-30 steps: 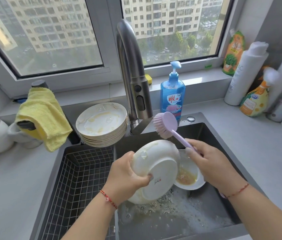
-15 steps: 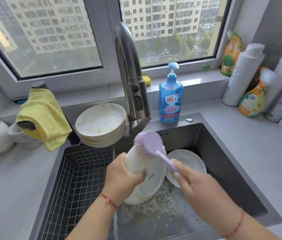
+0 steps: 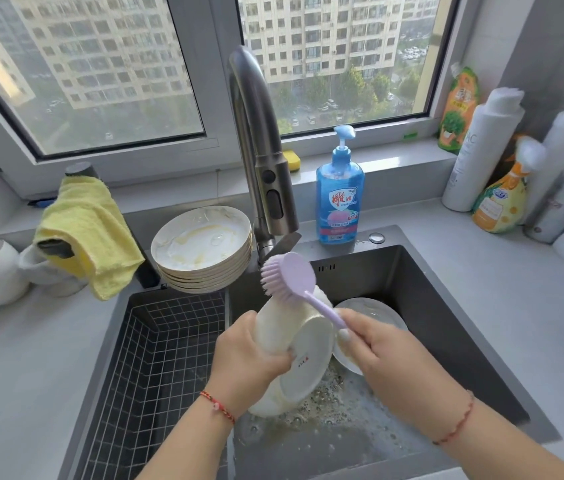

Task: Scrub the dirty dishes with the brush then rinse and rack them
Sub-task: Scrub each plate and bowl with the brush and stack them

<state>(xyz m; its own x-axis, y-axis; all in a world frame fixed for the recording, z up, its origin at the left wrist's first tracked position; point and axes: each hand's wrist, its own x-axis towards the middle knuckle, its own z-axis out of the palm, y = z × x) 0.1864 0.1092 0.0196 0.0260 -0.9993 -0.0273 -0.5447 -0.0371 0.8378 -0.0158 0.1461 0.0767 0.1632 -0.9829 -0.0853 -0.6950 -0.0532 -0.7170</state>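
At the centre of the frame, over the sink point(image 3: 429, 306), the left hand point(image 3: 249, 358) grips a white bowl point(image 3: 294, 337) by its rim and foot ring, tilted on edge, while the right hand point(image 3: 377, 351) clenches the handle of the lilac dish brush point(image 3: 291, 277), its bristles at the bowl's upper edge. Glazed, wet and soapy, the bowl is likely slippery and chip-prone — a thumb-and-fingers pinch across the rim seems safest (not the slick belly). Its inside faces away, and a second dish point(image 3: 377, 310) lies half hidden behind the hands — how dirty either is I cannot tell.

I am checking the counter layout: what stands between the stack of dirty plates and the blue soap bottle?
In the head view, the metal faucet rises between the stack of plates and the blue soap bottle.
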